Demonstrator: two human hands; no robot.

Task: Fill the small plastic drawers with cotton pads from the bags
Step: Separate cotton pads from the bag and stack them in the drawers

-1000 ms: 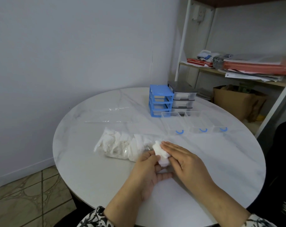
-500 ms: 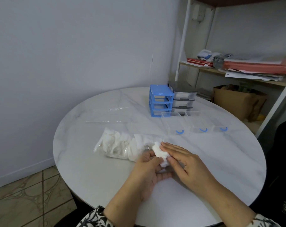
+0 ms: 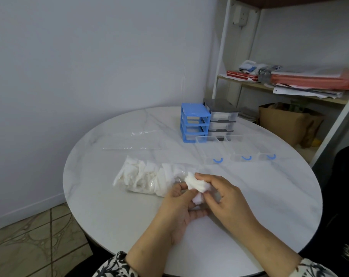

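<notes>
Near the table's (image 3: 109, 216) front edge, your left hand (image 3: 177, 212) and right hand (image 3: 225, 198) both pinch a small bunch of cotton pads (image 3: 195, 189), fingers curled round it, just above the marble top. Just beyond, toward the left edge, lies the bag of cotton pads (image 3: 147, 180). An empty clear bag (image 3: 133, 140) lies flat farther back. Three clear drawers (image 3: 235, 148) with blue handles sit toward the right edge. At the far edge stand the blue drawer frame (image 3: 193, 121) and grey drawer unit (image 3: 222, 118), touching.
</notes>
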